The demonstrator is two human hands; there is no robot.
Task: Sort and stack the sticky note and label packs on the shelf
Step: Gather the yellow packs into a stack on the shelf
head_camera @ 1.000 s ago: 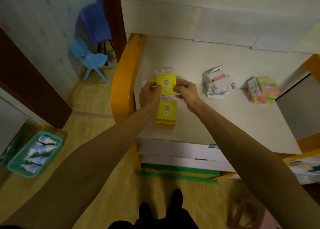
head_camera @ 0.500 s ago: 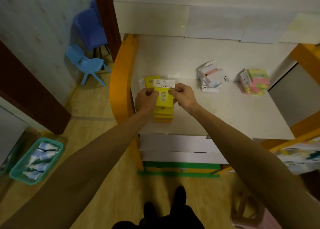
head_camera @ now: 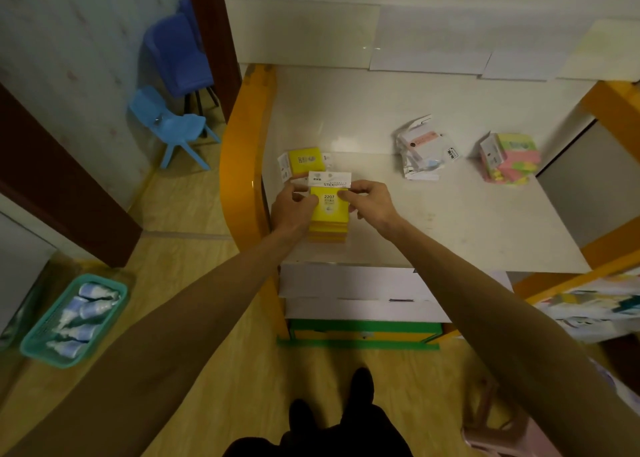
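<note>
A: Location of the yellow sticky-note pack [head_camera: 329, 204] with white header card?

B: On the yellow stack [head_camera: 327, 231], white shelf top [head_camera: 450, 221], 9 o'clock side.

A: Finger state?

B: Left hand [head_camera: 294, 203] and right hand [head_camera: 370, 200] each pinch the pack's upper corners, fingers curled.
</note>
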